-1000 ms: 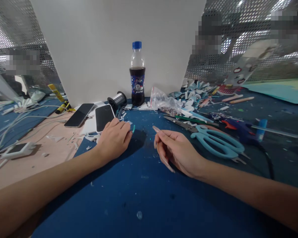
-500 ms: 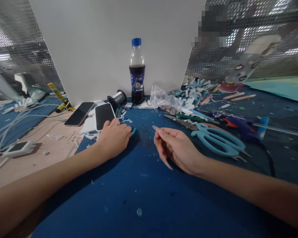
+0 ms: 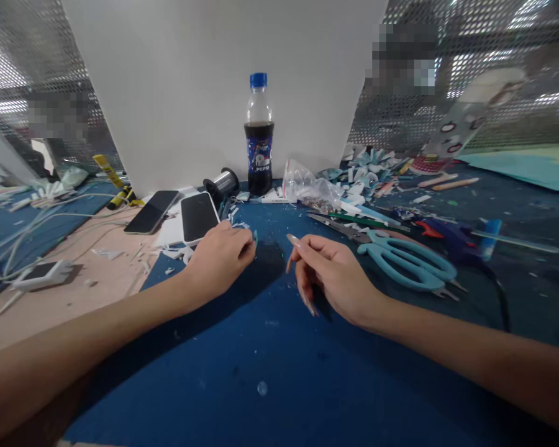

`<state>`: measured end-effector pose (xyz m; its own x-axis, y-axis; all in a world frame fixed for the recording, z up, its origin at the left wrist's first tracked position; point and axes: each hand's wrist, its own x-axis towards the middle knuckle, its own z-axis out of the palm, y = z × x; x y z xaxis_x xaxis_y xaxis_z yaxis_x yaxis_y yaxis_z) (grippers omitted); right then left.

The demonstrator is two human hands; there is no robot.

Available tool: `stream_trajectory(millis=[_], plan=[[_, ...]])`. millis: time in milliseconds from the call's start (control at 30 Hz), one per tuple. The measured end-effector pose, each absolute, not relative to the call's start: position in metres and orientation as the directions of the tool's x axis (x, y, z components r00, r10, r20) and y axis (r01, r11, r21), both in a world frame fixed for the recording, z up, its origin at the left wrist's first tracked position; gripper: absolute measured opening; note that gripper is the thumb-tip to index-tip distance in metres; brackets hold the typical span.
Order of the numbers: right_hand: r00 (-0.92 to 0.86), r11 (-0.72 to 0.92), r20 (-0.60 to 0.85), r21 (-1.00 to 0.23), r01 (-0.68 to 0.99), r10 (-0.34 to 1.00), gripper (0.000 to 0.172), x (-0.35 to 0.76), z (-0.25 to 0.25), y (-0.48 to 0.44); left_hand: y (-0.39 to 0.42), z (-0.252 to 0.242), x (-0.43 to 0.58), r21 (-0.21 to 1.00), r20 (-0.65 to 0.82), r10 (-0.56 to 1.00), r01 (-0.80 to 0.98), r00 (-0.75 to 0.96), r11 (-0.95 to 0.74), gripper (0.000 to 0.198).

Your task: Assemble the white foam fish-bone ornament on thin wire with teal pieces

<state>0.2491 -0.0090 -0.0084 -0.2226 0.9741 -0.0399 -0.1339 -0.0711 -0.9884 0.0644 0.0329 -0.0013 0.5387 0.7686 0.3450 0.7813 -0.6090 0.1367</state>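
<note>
While scissors (image 3: 382, 243) lie near the hands (image 3: 340, 279), a bottle (image 3: 259, 155) stands beyond.

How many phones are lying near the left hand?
2: the dark phone, farther left, and the white-framed phone, just beyond the left hand. Another could be hidden from view.

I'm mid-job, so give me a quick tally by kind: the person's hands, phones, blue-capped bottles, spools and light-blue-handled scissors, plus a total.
Hands: 2 (left hand, right hand)
Phones: 2 (dark phone, white-rimmed phone)
Blue-capped bottle: 1
Spool: 1
Light-blue-handled scissors: 1
Total: 7
</note>
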Motion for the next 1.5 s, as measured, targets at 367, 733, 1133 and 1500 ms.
stream_trajectory(millis=[367, 733, 1133, 1500], plan=[[-0.210, 0.549, 0.509, -0.740, 0.388, 0.835, 0.025, 0.256, -0.008, -0.027, -0.005, -0.005, 0.087, 0.925, -0.247, 0.826, -0.131, 0.506, 0.356, 0.025], [-0.332, 0.640, 0.552, -0.591, 0.491, 0.765, 0.021, 0.256, -0.009, -0.027, -0.001, -0.009, 0.082, 0.872, -0.274, 0.784, -0.200, 0.557, 0.447, 0.018], [-0.342, 0.640, 0.546, -0.580, 0.504, 0.765, 0.022, 0.256, -0.012, -0.026, -0.002, -0.010, 0.081, 0.867, -0.231, 0.785, -0.245, 0.575, 0.434, 0.018], [-0.352, 0.643, 0.540, -0.592, 0.487, 0.764, 0.021, 0.256, -0.011, -0.028, -0.001, -0.011, 0.082, 0.887, -0.222, 0.786, -0.215, 0.577, 0.408, 0.019]])
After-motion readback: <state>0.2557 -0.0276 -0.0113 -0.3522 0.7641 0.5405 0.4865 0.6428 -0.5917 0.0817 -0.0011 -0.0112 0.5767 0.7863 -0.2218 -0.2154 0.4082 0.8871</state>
